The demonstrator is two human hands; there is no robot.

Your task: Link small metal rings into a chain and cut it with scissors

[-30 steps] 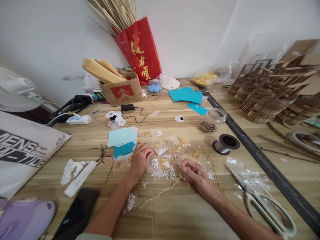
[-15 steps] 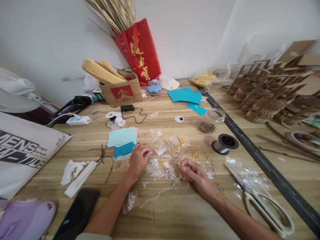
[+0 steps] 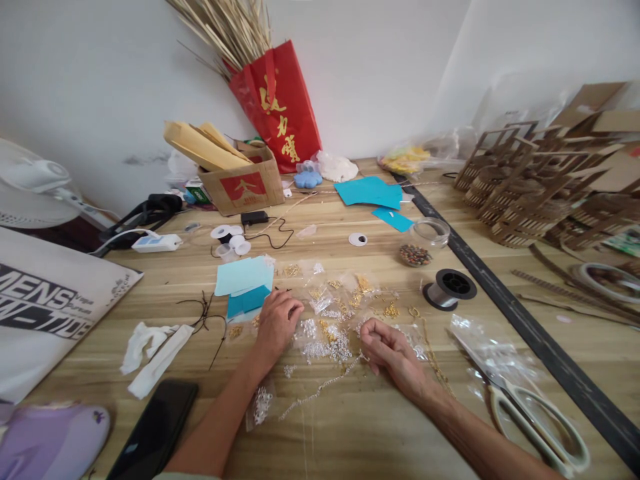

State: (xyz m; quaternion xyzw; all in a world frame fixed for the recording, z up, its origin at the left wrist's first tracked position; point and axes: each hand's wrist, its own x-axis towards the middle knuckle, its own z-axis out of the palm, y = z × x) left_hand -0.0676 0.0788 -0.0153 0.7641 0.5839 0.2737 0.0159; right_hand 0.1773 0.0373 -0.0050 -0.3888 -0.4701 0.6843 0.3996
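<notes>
My left hand (image 3: 279, 320) rests at the left edge of the bead piles, its fingers curled together; whatever lies between them is too small to make out. To the right of the piles, my right hand (image 3: 390, 350) is closed in a pinch at the upper end of a silver chain (image 3: 323, 387), which trails down to the left on the table. Between the hands lie silver beads (image 3: 327, 348) and small bags of gold findings (image 3: 364, 285). Below my left hand is a small bag of silver rings (image 3: 261, 405).
Scissors (image 3: 537, 420) and a wire spool (image 3: 450, 289) are at the right, with a jar of beads (image 3: 417, 253) behind. A phone (image 3: 155, 427) lies front left. Blue cards (image 3: 245, 277) sit behind my left hand. Woven baskets (image 3: 525, 187) stand back right.
</notes>
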